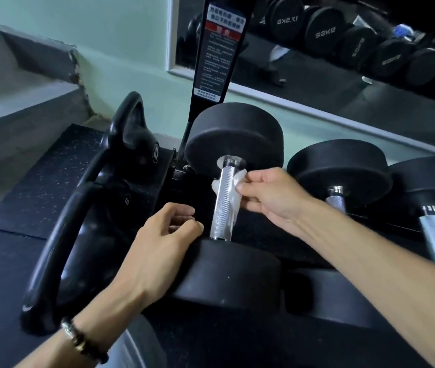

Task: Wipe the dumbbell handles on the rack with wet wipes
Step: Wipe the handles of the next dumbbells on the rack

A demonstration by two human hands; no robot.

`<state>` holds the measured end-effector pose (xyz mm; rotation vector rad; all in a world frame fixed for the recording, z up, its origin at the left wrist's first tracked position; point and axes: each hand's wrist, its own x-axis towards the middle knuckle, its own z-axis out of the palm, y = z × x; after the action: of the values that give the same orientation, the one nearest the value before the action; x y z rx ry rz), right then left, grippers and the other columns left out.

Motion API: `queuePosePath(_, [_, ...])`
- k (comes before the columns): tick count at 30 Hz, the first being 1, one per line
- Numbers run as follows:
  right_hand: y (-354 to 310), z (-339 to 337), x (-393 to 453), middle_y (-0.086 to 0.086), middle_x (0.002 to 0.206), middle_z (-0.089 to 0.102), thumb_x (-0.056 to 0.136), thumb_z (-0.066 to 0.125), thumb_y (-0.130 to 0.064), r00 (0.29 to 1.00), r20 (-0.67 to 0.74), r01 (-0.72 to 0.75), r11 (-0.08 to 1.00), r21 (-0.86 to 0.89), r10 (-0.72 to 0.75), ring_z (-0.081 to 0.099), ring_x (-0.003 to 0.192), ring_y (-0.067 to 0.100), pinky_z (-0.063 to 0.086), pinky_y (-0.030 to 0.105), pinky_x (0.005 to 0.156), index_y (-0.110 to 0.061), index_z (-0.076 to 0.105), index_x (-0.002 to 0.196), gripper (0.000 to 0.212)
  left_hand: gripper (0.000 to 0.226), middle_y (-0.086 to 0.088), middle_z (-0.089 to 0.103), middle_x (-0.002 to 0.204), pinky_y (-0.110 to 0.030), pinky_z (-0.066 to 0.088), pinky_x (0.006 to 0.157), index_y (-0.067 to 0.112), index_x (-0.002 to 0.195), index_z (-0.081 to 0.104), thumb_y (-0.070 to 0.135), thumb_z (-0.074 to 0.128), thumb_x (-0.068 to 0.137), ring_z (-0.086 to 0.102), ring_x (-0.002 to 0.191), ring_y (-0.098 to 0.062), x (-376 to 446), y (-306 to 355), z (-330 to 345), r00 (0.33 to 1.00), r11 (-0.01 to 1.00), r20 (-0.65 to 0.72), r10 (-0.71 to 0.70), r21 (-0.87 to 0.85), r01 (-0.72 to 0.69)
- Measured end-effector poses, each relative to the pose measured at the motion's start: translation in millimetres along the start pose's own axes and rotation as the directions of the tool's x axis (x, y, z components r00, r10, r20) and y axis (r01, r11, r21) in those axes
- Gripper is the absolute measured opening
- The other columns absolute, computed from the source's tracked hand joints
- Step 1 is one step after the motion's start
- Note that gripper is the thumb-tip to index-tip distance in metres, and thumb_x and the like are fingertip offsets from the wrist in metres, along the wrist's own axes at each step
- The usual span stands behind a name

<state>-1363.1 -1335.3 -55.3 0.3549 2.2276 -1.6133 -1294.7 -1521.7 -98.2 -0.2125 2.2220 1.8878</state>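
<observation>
Lower left: my left hand (pixel 163 235), fingers loosely curled, empty, resting on the dumbbell (pixel 227 272). Centre: handle (pixel 223 200); wet wipe (pixel 233 193) bunched behind it. Right: my right hand (pixel 266 195) pinched the wipe. Risk: thin grip, wipe might slip off.

kettlebells (pixel 134 139) left | dumbbell (pixel 233 197) centre, on rack (pixel 317 264) | mirror (pixel 343 62) behind
</observation>
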Motion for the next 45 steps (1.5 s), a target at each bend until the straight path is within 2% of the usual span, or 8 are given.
queuePosePath(7, [20.9, 4.0, -27.5, -0.01, 0.056, 0.066, 0.092, 0.064, 0.001, 0.98, 0.195, 0.042, 0.941, -0.336, 0.026, 0.062, 0.055, -0.006, 0.05, 0.009, 0.058, 0.014, 0.069, 0.083, 0.017, 0.038, 0.01, 0.073, 0.097, -0.026, 0.045, 0.091, 0.028, 0.098, 0.069, 0.042, 0.06, 0.064, 0.065, 0.097, -0.005, -2.3, 5.8, 0.3, 1.0, 1.0, -0.013, -0.022, 0.019, 0.023])
queuePosePath(13, [-5.3, 9.8, 15.0, 0.01, 0.08, 0.077, 0.095, 0.065, -0.011, 0.984, -0.166, 0.061, 0.998, -0.033, -0.066, 0.074, 0.076, 0.021, 0.06, 0.033, 0.078, 0.013, 0.072, 0.084, 0.026, 0.054, 0.012, 0.074, 0.093, -0.031, 0.045, 0.099, 0.026, 0.098, 0.07, 0.054, 0.059, 0.053, 0.066, 0.097, -0.005, -4.5, 10.5, 0.5, 0.999, 0.999, -0.025, -0.026, 0.032, 0.027])
queuePosePath(18, [22.2, 7.5, -26.7, -0.01, 0.052, 0.061, 0.086, 0.075, -0.013, 0.987, 0.148, -0.018, 0.949, -0.315, 0.068, 0.056, 0.05, 0.0, 0.052, 0.012, 0.059, -0.011, 0.066, 0.055, 0.032, 0.053, 0.01, 0.075, 0.093, -0.039, 0.043, 0.105, 0.026, 0.097, 0.071, 0.053, 0.06, 0.052, 0.066, 0.101, -0.01, -3.4, 11.2, 0.6, 0.999, 0.999, -0.023, -0.031, 0.032, 0.032])
queuePosePath(25, [9.2, 10.8, 4.3, 0.005, 0.067, 0.073, 0.088, 0.071, -0.006, 0.988, -0.117, 0.099, 0.994, -0.044, -0.103, 0.073, 0.07, 0.015, 0.062, 0.038, 0.071, 0.007, 0.071, 0.069, 0.023, 0.045, 0.01, 0.075, 0.095, -0.046, 0.041, 0.108, 0.033, 0.09, 0.074, 0.054, 0.06, 0.053, 0.065, 0.104, -0.014, -2.6, 8.2, 0.6, 0.999, 0.999, -0.025, -0.033, 0.023, 0.034])
queuePosePath(31, [25.1, 10.6, -27.2, -0.013, 0.041, 0.049, 0.077, 0.084, -0.021, 0.99, 0.103, -0.043, 0.916, -0.4, 0.091, 0.045, 0.039, -0.002, 0.038, 0.014, 0.045, -0.01, 0.06, 0.053, 0.037, 0.046, 0.009, 0.075, 0.094, -0.044, 0.043, 0.105, 0.036, 0.087, 0.074, 0.056, 0.057, 0.05, 0.065, 0.103, -0.015, -1.8, 7.1, 0.4, 0.999, 0.999, -0.018, -0.04, 0.02, 0.041])
queuePosePath(38, [0.4, 14.0, 13.9, 0.021, 0.076, 0.072, 0.087, 0.07, -0.017, 0.953, -0.287, 0.063, 0.992, -0.113, -0.093, 0.069, 0.069, 0.026, 0.06, 0.033, 0.073, 0.016, 0.066, 0.079, 0.034, 0.036, 0.01, 0.075, 0.092, -0.037, 0.044, 0.102, 0.026, 0.091, 0.073, 0.039, 0.056, 0.062, 0.065, 0.101, -0.012, -2.0, 7.4, 2.2, 0.998, 0.998, -0.034, -0.062, 0.004, 0.062])
queuePosePath(43, [20.5, 11.7, -17.0, 0.01, 0.071, 0.064, 0.093, 0.066, 0.0, 0.981, 0.17, -0.089, 0.994, -0.061, 0.098, 0.065, 0.066, 0.009, 0.053, 0.023, 0.073, 0.004, 0.063, 0.081, 0.013, 0.038, 0.012, 0.074, 0.093, -0.031, 0.044, 0.098, 0.027, 0.095, 0.072, 0.038, 0.056, 0.062, 0.064, 0.1, -0.007, 1.0, 4.5, 0.8, 0.999, 0.999, -0.025, -0.047, -0.006, 0.047])
queuePosePath(45, [26.6, 10.6, -20.3, 0.005, 0.072, 0.071, 0.089, 0.074, -0.008, 0.98, 0.164, -0.094, 0.988, -0.124, 0.113, 0.068, 0.071, 0.009, 0.053, 0.023, 0.07, -0.002, 0.067, 0.077, 0.015, 0.04, 0.014, 0.074, 0.092, -0.026, 0.043, 0.094, 0.026, 0.097, 0.071, 0.037, 0.056, 0.062, 0.064, 0.097, -0.003, 0.2, 4.1, 1.2, 0.999, 0.999, -0.022, -0.036, -0.017, 0.036])
